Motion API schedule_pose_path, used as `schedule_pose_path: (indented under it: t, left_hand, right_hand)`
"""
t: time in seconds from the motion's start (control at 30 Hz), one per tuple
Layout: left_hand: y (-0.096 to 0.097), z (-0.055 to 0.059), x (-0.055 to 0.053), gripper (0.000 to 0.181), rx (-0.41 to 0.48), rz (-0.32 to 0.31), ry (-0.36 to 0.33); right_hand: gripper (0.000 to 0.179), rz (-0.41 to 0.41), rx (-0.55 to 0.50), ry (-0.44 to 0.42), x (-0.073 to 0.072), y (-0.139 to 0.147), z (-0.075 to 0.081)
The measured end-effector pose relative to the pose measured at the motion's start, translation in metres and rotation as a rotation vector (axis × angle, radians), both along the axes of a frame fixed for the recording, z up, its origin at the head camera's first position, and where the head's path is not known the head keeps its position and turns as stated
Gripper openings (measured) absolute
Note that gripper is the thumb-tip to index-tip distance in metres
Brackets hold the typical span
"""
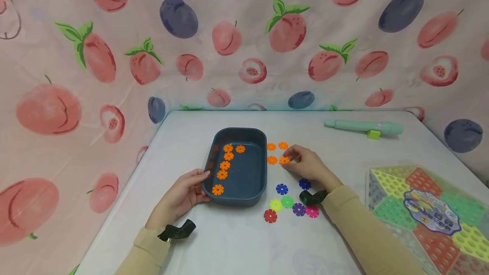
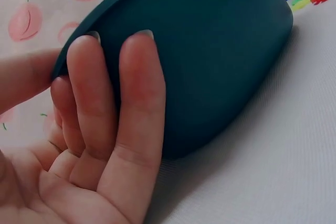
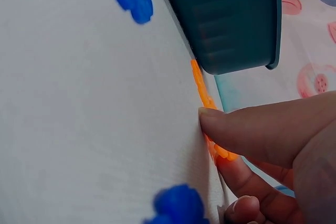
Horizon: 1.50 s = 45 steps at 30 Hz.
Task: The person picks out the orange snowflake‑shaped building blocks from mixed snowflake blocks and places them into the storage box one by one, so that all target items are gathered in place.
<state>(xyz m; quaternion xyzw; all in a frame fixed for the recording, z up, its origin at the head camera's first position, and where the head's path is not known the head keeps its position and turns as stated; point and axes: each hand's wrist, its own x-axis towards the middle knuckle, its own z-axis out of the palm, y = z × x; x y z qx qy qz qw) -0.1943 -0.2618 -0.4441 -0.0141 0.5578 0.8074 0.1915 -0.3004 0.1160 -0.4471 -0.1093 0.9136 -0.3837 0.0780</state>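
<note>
My left hand (image 1: 182, 194) holds the near left corner of a dark blue tray (image 1: 244, 202), thumb at the rim and fingers against the outer wall (image 2: 220, 66). Several orange snowflake discs (image 1: 225, 165) lie inside the tray, mostly along its left side. To the right of the tray, my right hand (image 1: 307, 165) pinches an orange snowflake disc (image 1: 284, 161) between thumb and index finger, down at the table. Other orange discs (image 1: 271, 147) lie between that hand and the tray. In the right wrist view the thumb partly covers the orange discs (image 3: 201, 85).
Blue discs (image 1: 282, 189) and several other coloured ones, including a red disc (image 1: 270, 216), lie near the right forearm. A clear case (image 1: 431, 211) with coloured panels occupies the right side. A mint-green tube-shaped object (image 1: 355, 126) rests on a small green block (image 1: 374, 134) at the back.
</note>
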Motion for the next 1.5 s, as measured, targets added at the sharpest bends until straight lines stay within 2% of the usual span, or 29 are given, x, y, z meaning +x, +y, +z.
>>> schedule_pose_path:
  t: [0.2, 0.4, 0.6, 0.73, 0.83, 0.97, 1.1, 1.27, 1.5]
  left_hand:
    - [-0.002, 0.002, 0.002, 0.021, 0.012, 0.010, -0.008]
    - [-0.002, 0.002, 0.002, 0.021, 0.005, 0.026, -0.020]
    - [0.002, 0.001, 0.001, 0.020, 0.006, 0.028, -0.008]
    - [0.002, 0.001, 0.001, 0.022, -0.009, 0.032, 0.007]
    - [0.003, 0.000, 0.000, 0.022, -0.010, 0.019, 0.018]
    - [0.005, -0.003, -0.002, 0.022, 0.004, 0.003, 0.024]
    - [0.007, -0.004, -0.004, 0.022, 0.004, -0.003, 0.028]
    - [0.007, -0.002, -0.003, 0.023, -0.015, -0.002, 0.028]
    - [0.003, -0.001, -0.002, 0.021, -0.016, -0.004, 0.024]
  right_hand:
    - [0.029, -0.013, -0.019, 0.021, -0.001, -0.004, -0.002]
    - [0.025, -0.070, -0.109, 0.012, -0.002, -0.006, 0.004]
    - [0.033, -0.068, -0.191, 0.018, -0.008, -0.011, 0.033]
    - [0.033, -0.043, -0.263, 0.060, -0.013, -0.032, 0.058]
    - [0.033, -0.023, -0.274, 0.062, -0.017, -0.054, 0.074]
    - [0.034, 0.025, -0.214, 0.033, -0.023, -0.082, 0.090]
    - [0.030, 0.055, -0.162, 0.018, -0.031, -0.103, 0.097]
    - [0.021, 0.071, -0.041, 0.027, -0.036, -0.122, 0.089]
    - [0.014, 0.105, 0.262, 0.063, -0.031, -0.148, 0.069]
